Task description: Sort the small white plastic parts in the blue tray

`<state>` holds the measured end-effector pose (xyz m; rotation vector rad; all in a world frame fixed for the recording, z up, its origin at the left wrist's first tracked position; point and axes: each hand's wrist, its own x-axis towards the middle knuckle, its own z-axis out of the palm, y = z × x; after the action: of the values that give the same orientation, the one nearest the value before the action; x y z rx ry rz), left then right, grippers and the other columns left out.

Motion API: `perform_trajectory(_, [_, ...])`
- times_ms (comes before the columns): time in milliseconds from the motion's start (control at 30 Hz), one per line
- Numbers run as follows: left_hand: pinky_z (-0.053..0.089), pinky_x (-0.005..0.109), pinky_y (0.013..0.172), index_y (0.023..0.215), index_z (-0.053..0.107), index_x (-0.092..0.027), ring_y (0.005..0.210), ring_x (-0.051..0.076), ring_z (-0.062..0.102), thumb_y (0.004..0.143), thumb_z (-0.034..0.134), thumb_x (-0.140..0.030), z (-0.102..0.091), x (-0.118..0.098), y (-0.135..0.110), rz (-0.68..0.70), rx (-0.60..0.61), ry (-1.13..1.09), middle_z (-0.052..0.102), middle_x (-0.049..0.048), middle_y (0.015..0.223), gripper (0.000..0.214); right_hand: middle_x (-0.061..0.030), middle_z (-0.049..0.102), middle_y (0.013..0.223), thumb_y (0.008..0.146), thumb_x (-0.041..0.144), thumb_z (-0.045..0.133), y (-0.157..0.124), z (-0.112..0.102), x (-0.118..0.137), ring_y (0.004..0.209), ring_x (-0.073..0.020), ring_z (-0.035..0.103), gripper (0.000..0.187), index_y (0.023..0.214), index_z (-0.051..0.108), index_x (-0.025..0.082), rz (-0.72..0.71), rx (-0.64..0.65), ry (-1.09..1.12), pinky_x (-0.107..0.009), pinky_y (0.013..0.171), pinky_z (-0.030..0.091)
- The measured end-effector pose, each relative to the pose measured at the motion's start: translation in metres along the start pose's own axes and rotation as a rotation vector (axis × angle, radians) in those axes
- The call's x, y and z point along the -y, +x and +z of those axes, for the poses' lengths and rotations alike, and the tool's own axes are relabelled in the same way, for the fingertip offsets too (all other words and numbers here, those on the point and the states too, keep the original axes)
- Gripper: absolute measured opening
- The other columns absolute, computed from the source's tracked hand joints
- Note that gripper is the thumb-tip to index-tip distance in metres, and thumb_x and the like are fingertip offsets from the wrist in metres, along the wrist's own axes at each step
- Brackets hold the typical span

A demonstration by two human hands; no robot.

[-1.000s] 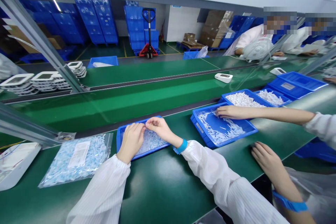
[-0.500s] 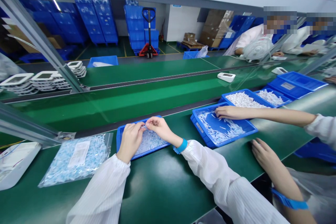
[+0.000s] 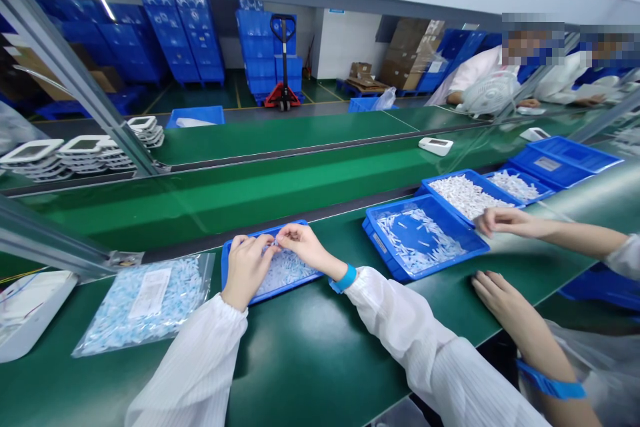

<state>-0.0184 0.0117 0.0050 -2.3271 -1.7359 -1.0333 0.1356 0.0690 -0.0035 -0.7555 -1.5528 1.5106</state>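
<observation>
Seen from the head camera, a person in white sleeves works with both bare hands over a shallow blue plastic tray (image 3: pixel 287 290) of small pale blue-and-white pieces (image 3: pixel 290 268) on a green worktable (image 3: pixel 320 353). The left hand (image 3: pixel 245 273) arches over the tray's left end with fingers curled; the right hand (image 3: pixel 306 247), above a blue wristband (image 3: pixel 343 279), reaches in from about 4 o'clock. Their fingertips meet, or nearly so, above the pieces; whether either grips one is too small to tell. With that tray as the clock's center, a labeled clear plastic bag (image 3: pixel 173 310) of similar pieces lies near 9 o'clock, with a white bin (image 3: pixel 47 327) beyond it. Toward 3 o'clock sits a second blue tray (image 3: pixel 450 264), its pieces scattered mostly around the sides; a co-worker's blurred hand (image 3: pixel 505 220) is just beside its right corner, while the other hand (image 3: pixel 500 297) rests at the table's edge. A white device (image 3: pixel 436 146) with a dark window lies at 2 o'clock, stacked white frames (image 3: pixel 83 157) stand at 10, and a red-based pallet jack (image 3: pixel 284 80) is parked at 12.
</observation>
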Motion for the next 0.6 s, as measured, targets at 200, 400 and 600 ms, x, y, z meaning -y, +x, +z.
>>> perform_trajectory(200, [0.035,0.035,0.081,0.089,0.063,-0.021,0.069,0.015,0.061,0.089,0.050,-0.032,-0.0004,-0.0003,-0.0009,0.015,-0.040,-0.004,0.072,0.0013,0.083,0.017,-0.0017,0.063,0.075,0.073,0.032,0.067,0.0002,-0.0001,-0.0016,0.071,-0.0131,0.060,0.019,0.080,0.062,0.015,0.023,-0.025,0.028,-0.027,0.071,0.048])
perform_trajectory(400, [0.035,0.036,0.081,0.096,0.060,-0.021,0.071,0.016,0.063,0.090,0.048,-0.029,-0.0015,-0.0016,-0.0008,0.019,-0.048,-0.027,0.073,0.0010,0.084,0.016,-0.0045,0.065,0.080,0.077,0.032,0.063,0.0005,-0.0006,-0.0064,0.073,-0.0141,0.059,0.021,0.086,0.065,0.014,-0.008,0.059,-0.052,-0.028,0.071,0.047])
perform_trajectory(600, [0.035,0.037,0.082,0.097,0.060,-0.022,0.072,0.017,0.064,0.090,0.047,-0.031,-0.0008,-0.0022,-0.0010,0.004,-0.038,-0.012,0.074,0.0006,0.084,0.017,-0.0032,0.063,0.076,0.081,0.038,0.060,0.0020,-0.0019,-0.0090,0.070,-0.0130,0.057,0.026,0.083,0.065,0.013,-0.040,0.063,-0.087,-0.026,0.067,0.045])
